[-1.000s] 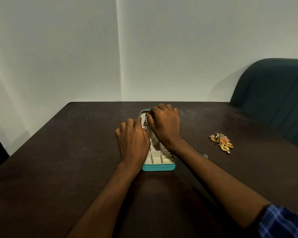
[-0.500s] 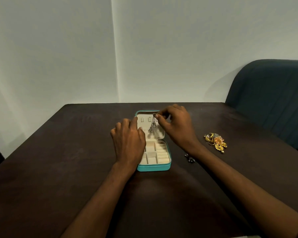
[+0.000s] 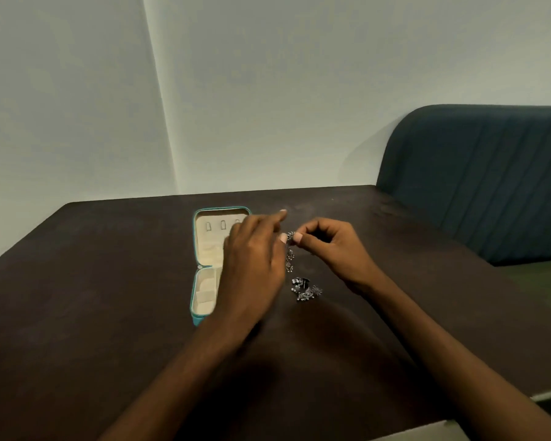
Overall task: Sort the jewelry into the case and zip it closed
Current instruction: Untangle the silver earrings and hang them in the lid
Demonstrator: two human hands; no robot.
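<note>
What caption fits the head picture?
Both hands pinch a dangly earring beside the open case.

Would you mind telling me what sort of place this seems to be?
Probably a home or dining corner: a dark wooden table against plain pale walls, with a teal upholstered chair beside it.

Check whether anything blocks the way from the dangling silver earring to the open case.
The left hand does. The silver earring hangs from both hands' fingertips, right of the open case, and the left hand lies across the case's right side, covering part of the lid and compartments. The right hand is clear of it.
</note>
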